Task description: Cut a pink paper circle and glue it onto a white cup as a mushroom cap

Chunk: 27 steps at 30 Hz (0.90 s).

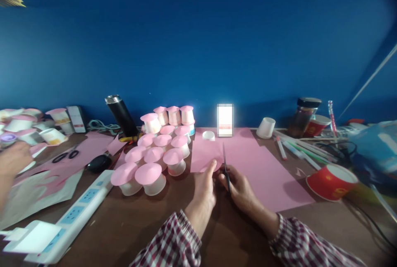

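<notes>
Checked sleeves (173, 240) lie nearest. Left hand (205, 188) holds a pink sheet (204, 156) beneath its thumb, presumably for steadiness. Right hand (242, 191) grips scissors (225, 160), blades pointing forward beside the sheet's right edge. Pink-topped cups (154, 155) stand left of the left hand, apparently grouped for room.

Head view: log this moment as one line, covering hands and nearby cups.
left hand: holding pink paper | right hand: holding scissors, blades beside paper | pink-topped cups: grouped left of hands
</notes>
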Motion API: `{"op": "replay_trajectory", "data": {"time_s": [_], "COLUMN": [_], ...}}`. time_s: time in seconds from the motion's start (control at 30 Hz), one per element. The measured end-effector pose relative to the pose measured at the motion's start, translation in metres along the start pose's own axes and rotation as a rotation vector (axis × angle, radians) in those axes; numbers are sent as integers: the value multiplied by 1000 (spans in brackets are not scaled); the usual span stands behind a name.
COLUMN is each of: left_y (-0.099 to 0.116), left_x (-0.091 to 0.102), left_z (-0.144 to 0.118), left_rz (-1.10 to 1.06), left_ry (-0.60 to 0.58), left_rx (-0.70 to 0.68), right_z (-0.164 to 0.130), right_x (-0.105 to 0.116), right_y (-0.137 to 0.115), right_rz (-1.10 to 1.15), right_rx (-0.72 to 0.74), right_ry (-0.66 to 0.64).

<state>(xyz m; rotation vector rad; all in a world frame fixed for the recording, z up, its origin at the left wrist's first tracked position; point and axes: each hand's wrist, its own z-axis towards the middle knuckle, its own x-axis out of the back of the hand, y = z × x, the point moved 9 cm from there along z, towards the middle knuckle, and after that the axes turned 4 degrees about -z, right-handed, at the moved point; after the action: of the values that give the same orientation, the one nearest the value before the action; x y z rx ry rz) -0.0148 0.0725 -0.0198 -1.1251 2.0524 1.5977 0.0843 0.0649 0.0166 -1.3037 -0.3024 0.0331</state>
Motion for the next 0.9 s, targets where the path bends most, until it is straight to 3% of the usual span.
{"op": "replay_trajectory", "data": {"time_s": [0.23,0.9], "left_y": [-4,2], "left_x": [2,-2], "left_z": [-2,-4], "left_rz": [-32,-21], "left_ry": [45,17], "left_rx": [40,7], "right_z": [0,0], "right_x": [-1,-1], "right_y": [2,3], "right_rz": [-6,-53], "right_rx": [-14,-43], "right_ry": [-6,-18]}}
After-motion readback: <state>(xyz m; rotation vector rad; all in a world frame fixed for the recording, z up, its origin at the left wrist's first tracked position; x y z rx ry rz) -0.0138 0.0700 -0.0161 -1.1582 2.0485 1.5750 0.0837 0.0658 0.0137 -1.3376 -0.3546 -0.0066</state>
